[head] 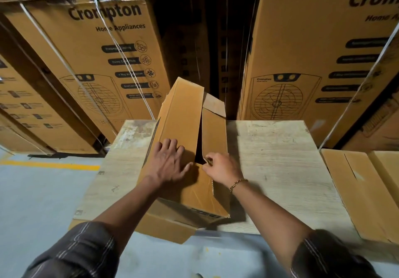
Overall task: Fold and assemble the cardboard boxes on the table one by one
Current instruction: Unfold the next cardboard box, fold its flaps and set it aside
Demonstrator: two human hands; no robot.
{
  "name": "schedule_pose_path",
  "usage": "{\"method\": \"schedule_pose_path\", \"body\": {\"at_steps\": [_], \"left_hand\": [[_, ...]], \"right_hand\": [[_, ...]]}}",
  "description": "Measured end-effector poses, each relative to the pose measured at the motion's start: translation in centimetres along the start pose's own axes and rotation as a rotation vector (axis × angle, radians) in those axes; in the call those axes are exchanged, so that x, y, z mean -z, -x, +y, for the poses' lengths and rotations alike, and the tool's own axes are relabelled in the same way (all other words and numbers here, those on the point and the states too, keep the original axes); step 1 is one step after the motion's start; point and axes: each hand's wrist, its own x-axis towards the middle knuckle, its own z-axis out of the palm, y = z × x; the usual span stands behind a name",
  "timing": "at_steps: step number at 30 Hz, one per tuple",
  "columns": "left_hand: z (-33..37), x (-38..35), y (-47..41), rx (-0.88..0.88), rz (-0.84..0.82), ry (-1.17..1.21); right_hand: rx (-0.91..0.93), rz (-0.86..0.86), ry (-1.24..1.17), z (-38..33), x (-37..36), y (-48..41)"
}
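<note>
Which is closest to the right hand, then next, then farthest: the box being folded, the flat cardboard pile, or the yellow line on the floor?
1. The box being folded: the right hand pinches its flap, so they touch.
2. The flat cardboard pile: off to the right, at the right edge of the table.
3. The yellow line: down on the floor, far left, past the table.

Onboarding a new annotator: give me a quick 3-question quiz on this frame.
1. True or false: the left hand lies flat on a flap of the cardboard box on the table.
2. The right hand is: A) pinching a flap edge, B) flat on the table, C) holding tape.
3. Fill in: the bracelet is on the ___ wrist.
Key: 1 true; 2 A; 3 right.
</note>
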Motion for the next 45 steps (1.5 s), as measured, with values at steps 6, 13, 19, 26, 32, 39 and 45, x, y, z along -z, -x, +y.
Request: {"method": "schedule_pose_path", "body": {"at_steps": [6, 13, 19, 26, 32, 39, 45], "left_hand": [[-1.4, -0.5, 1.4, -0.010, 0.300, 0.176], [-1.2, -0.1, 5.9, -0.027, 0.617, 0.394], [1.1, 2.0, 9.1, 0.174, 0.734, 0.763], [1.1, 2.8, 10.7, 0.319, 0.762, 0.848], [1.5, 3.2, 11.8, 0.314, 0.745, 0.802], [2.5, 3.4, 15.5, 0.279, 0.719, 0.742], [3.9, -0.1, 19.9, 0.262, 0.253, 0.832]], "right_hand": [[-0.034, 0.033, -0.193, 1.7, 1.6, -0.7], [-0.041, 0.032, -0.258, 2.1, 1.7, -0.6], [-0.007, 0.002, -0.206, 0.8, 1.3, -0.4], [0.023, 0.020, -0.174, 0.1, 1.1, -0.9], [0.051, -0.041, -0.111, 0.0, 1.5, -1.8], [0.048, -0.057, -0.053, -0.6, 1.1, -1.9], [-0.021, -0.039, 0.028, 0.5, -0.2, -0.8]]}}
